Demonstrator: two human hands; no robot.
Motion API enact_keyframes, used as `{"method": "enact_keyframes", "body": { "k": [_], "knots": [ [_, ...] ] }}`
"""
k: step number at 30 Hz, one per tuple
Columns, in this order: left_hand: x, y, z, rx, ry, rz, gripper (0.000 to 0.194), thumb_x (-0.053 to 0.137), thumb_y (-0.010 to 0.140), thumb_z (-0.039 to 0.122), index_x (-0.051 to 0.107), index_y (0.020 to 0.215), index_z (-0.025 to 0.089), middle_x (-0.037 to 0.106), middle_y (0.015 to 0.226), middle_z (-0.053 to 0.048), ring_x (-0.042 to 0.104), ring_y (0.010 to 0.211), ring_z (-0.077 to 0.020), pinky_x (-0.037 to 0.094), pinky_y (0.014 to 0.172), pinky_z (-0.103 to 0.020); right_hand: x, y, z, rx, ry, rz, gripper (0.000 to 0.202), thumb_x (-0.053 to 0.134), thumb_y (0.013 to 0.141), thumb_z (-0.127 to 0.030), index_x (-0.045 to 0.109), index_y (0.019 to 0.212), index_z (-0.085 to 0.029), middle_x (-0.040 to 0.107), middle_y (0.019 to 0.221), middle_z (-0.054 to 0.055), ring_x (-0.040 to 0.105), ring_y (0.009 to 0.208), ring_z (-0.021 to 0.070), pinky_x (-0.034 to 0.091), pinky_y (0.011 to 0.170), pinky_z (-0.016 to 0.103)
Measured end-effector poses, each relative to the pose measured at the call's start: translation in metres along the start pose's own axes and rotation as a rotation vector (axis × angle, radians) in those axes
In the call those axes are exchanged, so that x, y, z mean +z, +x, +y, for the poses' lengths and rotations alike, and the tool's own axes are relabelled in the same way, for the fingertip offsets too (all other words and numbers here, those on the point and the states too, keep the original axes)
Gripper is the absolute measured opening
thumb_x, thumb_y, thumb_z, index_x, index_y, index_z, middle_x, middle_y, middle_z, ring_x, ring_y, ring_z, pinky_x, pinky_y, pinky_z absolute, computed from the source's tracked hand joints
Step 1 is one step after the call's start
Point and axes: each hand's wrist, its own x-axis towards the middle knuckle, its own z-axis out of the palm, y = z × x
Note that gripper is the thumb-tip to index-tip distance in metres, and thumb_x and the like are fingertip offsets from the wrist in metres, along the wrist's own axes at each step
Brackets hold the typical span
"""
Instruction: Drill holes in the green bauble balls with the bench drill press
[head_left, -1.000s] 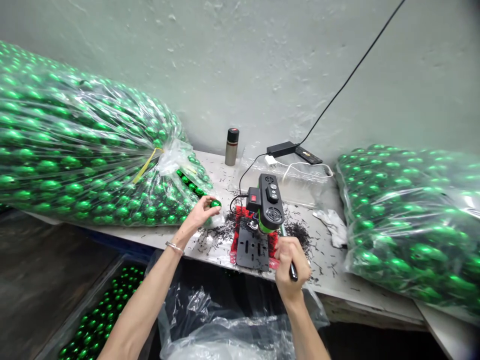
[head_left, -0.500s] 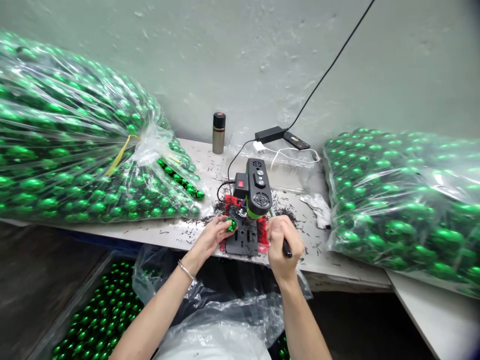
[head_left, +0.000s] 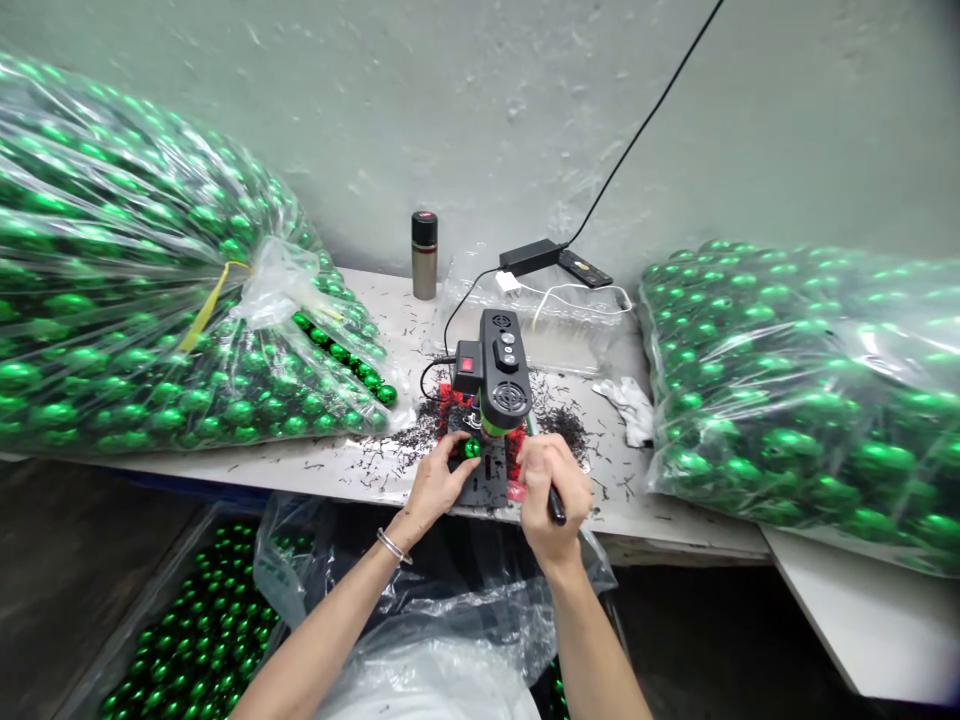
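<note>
Thumb and fingers of my left hand [head_left: 444,472] are closed on a shiny green ball [head_left: 472,448], low at the front of a small black drill-like machine [head_left: 504,372]. The ball is over the machine's dark slotted base plate [head_left: 487,484]. To the right of the machine, my right hand [head_left: 556,488] is wrapped round a black handle [head_left: 556,505], whose end sticks out below the fist. Red material [head_left: 516,450] and black shavings [head_left: 566,430] lie around the base.
Large clear bags of green balls stand on the left [head_left: 142,300] and right [head_left: 795,400] of the table [head_left: 330,470]. Behind the machine are a flask [head_left: 424,258], a black adapter [head_left: 531,256] and a plastic tray [head_left: 585,340]. A white cloth [head_left: 631,408] lies right; more balls [head_left: 202,620] fill a lined container below.
My left hand has brought the green ball slightly right and in under the machine's front, relative to the base. My right hand keeps its grip on the handle. The whole view has shifted a little.
</note>
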Motion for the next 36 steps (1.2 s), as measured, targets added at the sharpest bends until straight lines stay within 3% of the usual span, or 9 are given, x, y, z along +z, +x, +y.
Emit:
{"method": "enact_keyframes", "body": {
  "k": [7, 15, 25, 32, 36],
  "knots": [
    [-0.001, -0.005, -0.010, 0.274, 0.241, 0.008, 0.033, 0.066, 0.086, 0.030, 0.065, 0.117, 0.021, 0.068, 0.119, -0.011, 0.062, 0.114, -0.0263, 0.048, 0.102, -0.045, 0.000, -0.005, 0.003, -0.022, -0.009, -0.010, 0.027, 0.042, 0.091, -0.006, 0.044, 0.068, -0.020, 0.052, 0.069, 0.001, 0.050, 0.065, 0.0120, 0.041, 0.060, 0.027],
    [0.001, -0.002, -0.010, 0.458, 0.393, 0.026, 0.031, 0.062, 0.090, 0.032, 0.064, 0.117, 0.017, 0.067, 0.111, -0.013, 0.064, 0.103, -0.0270, 0.053, 0.093, -0.046, 0.002, -0.009, 0.006, -0.029, 0.006, 0.011, 0.027, 0.043, 0.089, -0.005, 0.045, 0.068, -0.021, 0.051, 0.067, 0.000, 0.052, 0.066, 0.0125, 0.042, 0.060, 0.027],
    [0.007, -0.001, -0.011, 0.304, 0.390, 0.059, 0.030, 0.073, 0.082, 0.036, 0.071, 0.108, 0.021, 0.071, 0.106, -0.009, 0.062, 0.101, -0.0263, 0.048, 0.093, -0.045, 0.004, -0.015, 0.010, -0.044, 0.013, 0.018, 0.026, 0.043, 0.089, -0.003, 0.046, 0.070, -0.020, 0.050, 0.067, -0.001, 0.053, 0.066, 0.0121, 0.042, 0.059, 0.026],
    [0.006, -0.001, -0.012, 0.353, 0.368, 0.069, 0.031, 0.073, 0.082, 0.039, 0.072, 0.106, 0.019, 0.072, 0.102, -0.009, 0.062, 0.099, -0.0261, 0.047, 0.092, -0.045, 0.010, -0.033, 0.026, -0.100, -0.017, 0.020, 0.022, 0.041, 0.092, -0.011, 0.048, 0.073, -0.020, 0.053, 0.074, 0.001, 0.051, 0.065, 0.0117, 0.044, 0.058, 0.027],
    [0.006, -0.002, -0.014, 0.373, 0.366, 0.065, 0.034, 0.074, 0.081, 0.040, 0.071, 0.106, 0.018, 0.071, 0.101, -0.010, 0.061, 0.099, -0.0265, 0.047, 0.091, -0.045, 0.018, -0.046, 0.042, -0.181, -0.066, 0.060, 0.026, 0.037, 0.096, -0.018, 0.049, 0.073, -0.020, 0.054, 0.075, 0.002, 0.052, 0.065, 0.0128, 0.049, 0.067, 0.032]
  ]
}}
